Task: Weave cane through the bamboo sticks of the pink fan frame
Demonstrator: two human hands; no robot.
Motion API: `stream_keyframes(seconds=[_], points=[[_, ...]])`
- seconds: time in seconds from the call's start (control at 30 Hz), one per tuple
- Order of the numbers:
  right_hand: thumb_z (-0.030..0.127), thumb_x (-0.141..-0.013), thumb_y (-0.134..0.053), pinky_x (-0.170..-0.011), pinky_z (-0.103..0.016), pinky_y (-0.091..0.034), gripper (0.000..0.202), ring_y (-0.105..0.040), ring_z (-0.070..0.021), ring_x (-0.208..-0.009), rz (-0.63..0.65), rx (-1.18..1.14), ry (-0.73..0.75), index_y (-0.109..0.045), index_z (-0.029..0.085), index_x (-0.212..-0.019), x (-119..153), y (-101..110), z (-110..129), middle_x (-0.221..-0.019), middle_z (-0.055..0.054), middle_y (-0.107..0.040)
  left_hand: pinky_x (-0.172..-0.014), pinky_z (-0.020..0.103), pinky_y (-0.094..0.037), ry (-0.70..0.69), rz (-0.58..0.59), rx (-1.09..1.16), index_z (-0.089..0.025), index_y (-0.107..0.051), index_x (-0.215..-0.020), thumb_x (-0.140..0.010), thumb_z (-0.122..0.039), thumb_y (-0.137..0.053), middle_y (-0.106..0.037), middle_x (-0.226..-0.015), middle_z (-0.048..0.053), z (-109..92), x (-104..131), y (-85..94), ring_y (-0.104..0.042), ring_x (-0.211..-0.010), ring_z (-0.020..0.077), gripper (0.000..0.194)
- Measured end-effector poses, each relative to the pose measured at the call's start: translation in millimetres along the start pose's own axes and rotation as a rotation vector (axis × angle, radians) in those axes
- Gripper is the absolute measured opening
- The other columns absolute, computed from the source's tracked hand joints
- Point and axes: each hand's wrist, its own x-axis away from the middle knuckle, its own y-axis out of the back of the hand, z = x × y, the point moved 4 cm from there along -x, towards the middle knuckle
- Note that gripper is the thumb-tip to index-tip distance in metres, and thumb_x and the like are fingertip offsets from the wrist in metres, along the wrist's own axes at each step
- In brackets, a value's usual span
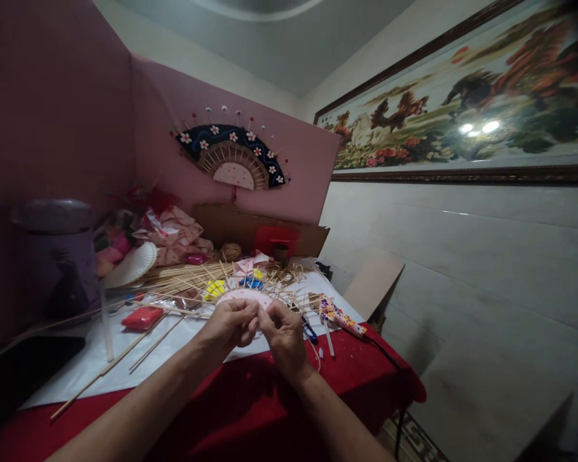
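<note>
My left hand [236,324] and my right hand [286,337] meet at the fingertips, both closed in a pinch. What they pinch is hidden by the fingers. Right behind them is a fan frame with a pale half-disc [245,296] dotted in pink and thin wooden sticks spreading out from it. My hands cover the half-disc's lower part. A thin strand of twine [318,359] curves down beside my right wrist. Blue-handled scissors [310,330] lie just right of my right hand. Yellow [214,290] and blue packets [251,282] show behind the sticks.
A flower-patterned glue gun [340,316] with a cord rests at the right, near a glue stick [329,339]. Red clay packet [142,317], loose sticks [101,375] and a dark phone-like slab [29,366] are on the left. A finished fan [234,147] hangs on the pink board [303,173].
</note>
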Motion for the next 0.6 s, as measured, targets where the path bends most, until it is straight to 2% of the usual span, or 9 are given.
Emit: stream_keyframes(seconds=[0.13,0.27,0.37,0.43,0.53,0.6], points=[[0.026,-0.082,-0.054,-0.049,-0.022,-0.027,0.032,-0.029,-0.0082,-0.048,-0.013,0.04,0.039,-0.042,0.02,-0.052,2.5,0.9,2.1,-0.05,0.007,-0.035,-0.034,0.018,-0.019,0.0,0.004,0.044,-0.012,-0.053,-0.049,-0.067,-0.033,-0.073,-0.047,-0.037,-0.001,1.7,-0.9,-1.0,-0.033,-0.03,0.0044,0.034],[0.026,-0.081,-0.053,-0.051,-0.023,-0.029,0.031,-0.033,-0.0089,-0.05,-0.006,0.071,0.089,-0.042,0.02,-0.053,5.3,1.9,5.4,-0.052,0.007,-0.036,-0.036,0.014,-0.024,0.026,-0.039,0.148,-0.012,-0.057,-0.061,-0.067,-0.023,-0.073,-0.047,-0.042,-0.004,-0.4,0.8,0.5,-0.036,-0.033,0.0026,0.021],[0.027,-0.086,-0.047,-0.057,-0.023,-0.035,0.027,-0.043,-0.0109,-0.056,-0.024,0.09,0.114,-0.051,0.02,-0.06,7.1,3.1,8.4,-0.058,0.004,-0.046,-0.034,0.014,-0.023,0.064,-0.032,0.217,-0.013,-0.053,-0.058,-0.068,-0.023,-0.072,-0.042,-0.04,-0.006,-2.2,2.1,0.0,-0.03,-0.031,0.0015,0.024],[0.027,-0.088,-0.046,-0.063,-0.024,-0.039,0.02,-0.051,-0.0128,-0.065,-0.055,0.1,0.117,-0.057,0.02,-0.073,7.7,3.9,9.8,-0.068,0.001,-0.056,-0.033,0.015,-0.022,0.081,-0.023,0.248,-0.013,-0.052,-0.057,-0.069,-0.023,-0.071,-0.041,-0.039,-0.006,-2.5,2.3,-0.7,-0.028,-0.03,0.0014,0.025],[0.027,-0.087,-0.052,-0.071,-0.026,-0.044,0.011,-0.059,-0.0153,-0.076,-0.079,0.048,0.088,-0.061,0.021,-0.089,7.7,3.5,8.2,-0.082,-0.002,-0.064,-0.032,0.014,-0.023,0.085,-0.014,0.283,-0.013,-0.053,-0.059,-0.07,-0.021,-0.07,-0.041,-0.04,-0.006,-0.8,1.9,-1.7,-0.029,-0.03,0.0018,0.022],[0.029,-0.084,-0.058,-0.07,-0.026,-0.046,0.01,-0.061,-0.0158,-0.075,-0.091,-0.01,0.048,-0.063,0.021,-0.087,7.1,3.1,4.5,-0.081,-0.003,-0.065,-0.032,0.014,-0.024,0.087,-0.011,0.301,-0.012,-0.053,-0.059,-0.072,-0.023,-0.069,-0.041,-0.041,-0.006,2.1,1.6,-2.0,-0.029,-0.03,0.0018,0.023]])
